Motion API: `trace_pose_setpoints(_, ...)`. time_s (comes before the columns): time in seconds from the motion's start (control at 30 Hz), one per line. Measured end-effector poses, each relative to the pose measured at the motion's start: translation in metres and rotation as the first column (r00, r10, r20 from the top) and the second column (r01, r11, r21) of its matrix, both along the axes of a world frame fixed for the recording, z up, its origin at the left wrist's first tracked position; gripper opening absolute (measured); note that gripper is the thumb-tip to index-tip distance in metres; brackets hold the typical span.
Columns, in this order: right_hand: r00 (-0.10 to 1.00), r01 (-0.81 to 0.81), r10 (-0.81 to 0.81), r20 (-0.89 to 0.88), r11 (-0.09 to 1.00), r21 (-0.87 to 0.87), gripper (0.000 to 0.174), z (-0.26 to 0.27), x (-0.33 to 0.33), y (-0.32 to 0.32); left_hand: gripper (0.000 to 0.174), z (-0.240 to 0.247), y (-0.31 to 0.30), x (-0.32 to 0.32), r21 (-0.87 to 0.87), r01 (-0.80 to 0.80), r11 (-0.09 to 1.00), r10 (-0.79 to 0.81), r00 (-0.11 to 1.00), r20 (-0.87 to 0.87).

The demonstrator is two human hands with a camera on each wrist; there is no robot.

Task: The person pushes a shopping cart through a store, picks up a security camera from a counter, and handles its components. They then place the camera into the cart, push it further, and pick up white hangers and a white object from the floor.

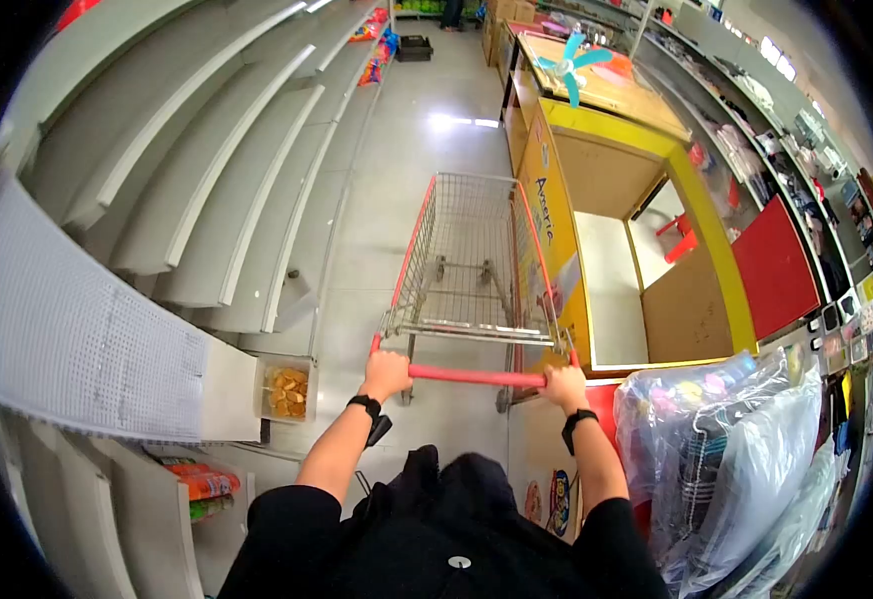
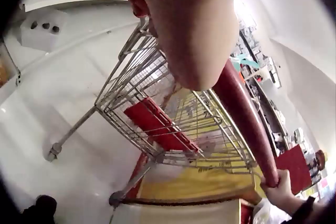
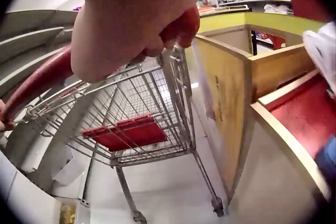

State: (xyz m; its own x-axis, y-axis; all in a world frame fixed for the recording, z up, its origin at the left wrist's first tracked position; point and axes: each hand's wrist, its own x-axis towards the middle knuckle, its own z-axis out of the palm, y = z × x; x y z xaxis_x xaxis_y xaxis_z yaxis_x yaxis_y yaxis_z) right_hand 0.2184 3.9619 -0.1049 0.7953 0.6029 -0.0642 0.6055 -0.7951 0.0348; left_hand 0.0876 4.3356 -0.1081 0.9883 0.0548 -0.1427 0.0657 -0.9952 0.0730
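Head view | left hand (image 1: 387,374), right hand (image 1: 563,387) reaching forward | fingers (image 1: 395,361) curled round red handle (image 1: 476,376)

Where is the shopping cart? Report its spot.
In the head view, the shopping cart is mid-aisle, between gray shelves on the left and the yellow-framed counter on the right.

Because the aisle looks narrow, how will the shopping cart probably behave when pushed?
The shopping cart probably rolls easily, as it has wheels. It is likely light for its size: the wire basket looks empty. Its metal frame seems stiff.
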Motion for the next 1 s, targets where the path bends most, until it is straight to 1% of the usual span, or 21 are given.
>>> trace_pose_setpoints(0.03, 0.999, 0.009, -0.010, -0.038, 0.999, -0.041, 0.024, 0.002, 0.020, 0.008, 0.020, -0.001, 0.008, 0.022, 0.002, 0.003, 1.000, -0.003, 1.000, 0.005)
trace_pose_setpoints(0.07, 1.000, 0.013, -0.013, 0.010, 1.000, -0.007, 0.024, 0.002, 0.036, 0.018, 0.020, -0.001, 0.017, 0.041, -0.002, 0.024, 1.000, -0.024, 1.000, 0.005)
trace_pose_setpoints(0.17, 1.000, -0.017, 0.017, 0.022, 1.000, 0.026, 0.023, 0.006, 0.092, 0.043, 0.021, 0.004, 0.039, 0.098, -0.001, -0.020, 1.000, 0.020, 0.999, -0.025)
trace_pose_setpoints(0.33, 0.997, -0.067, 0.065, 0.032, 0.996, 0.061, 0.023, 0.001, 0.201, 0.084, 0.023, -0.001, 0.081, 0.199, -0.003, -0.026, 1.000, 0.026, 1.000, -0.009)
trace_pose_setpoints(0.37, 0.999, -0.042, 0.043, -0.033, 0.999, 0.026, 0.024, 0.006, 0.222, 0.094, 0.023, 0.000, 0.089, 0.220, 0.004, -0.041, 0.999, 0.042, 0.999, -0.024)
trace_pose_setpoints(0.43, 0.995, -0.018, 0.014, -0.098, 0.999, -0.033, 0.025, 0.012, 0.266, 0.113, 0.023, 0.011, 0.099, 0.258, 0.012, -0.072, 0.997, 0.072, 0.996, -0.056)
trace_pose_setpoints(0.53, 0.986, -0.014, 0.003, -0.169, 0.998, -0.067, 0.026, 0.017, 0.326, 0.138, 0.021, -0.002, 0.122, 0.312, 0.030, -0.077, 0.997, 0.077, 0.997, 0.000)
trace_pose_setpoints(0.6, 0.991, -0.020, 0.012, -0.134, 0.998, -0.061, 0.027, 0.013, 0.370, 0.155, 0.021, -0.007, 0.137, 0.351, 0.024, -0.107, 0.994, 0.107, 0.994, 0.021)
trace_pose_setpoints(0.63, 0.991, -0.021, 0.012, -0.136, 0.998, -0.062, 0.027, 0.008, 0.380, 0.160, 0.020, -0.008, 0.141, 0.360, 0.018, -0.119, 0.993, 0.119, 0.993, 0.011)
trace_pose_setpoints(0.7, 0.990, -0.040, 0.034, -0.134, 0.998, -0.041, 0.027, 0.004, 0.409, 0.172, 0.020, -0.014, 0.155, 0.382, 0.010, -0.098, 0.995, 0.098, 0.995, 0.014)
trace_pose_setpoints(0.87, 0.995, -0.062, 0.058, -0.086, 0.998, -0.035, 0.025, 0.005, 0.485, 0.208, 0.020, -0.023, 0.194, 0.459, -0.002, -0.069, 0.998, 0.069, 0.992, 0.102)
trace_pose_setpoints(0.97, 0.996, -0.057, 0.055, -0.069, 0.998, -0.025, 0.024, 0.004, 0.534, 0.235, 0.019, -0.013, 0.223, 0.512, -0.016, -0.070, 0.997, 0.071, 0.997, 0.031)
trace_pose_setpoints(1.0, 0.997, -0.052, 0.051, -0.061, 0.998, -0.017, 0.024, 0.003, 0.549, 0.243, 0.019, -0.014, 0.233, 0.530, -0.012, -0.070, 0.998, 0.070, 0.997, 0.037)
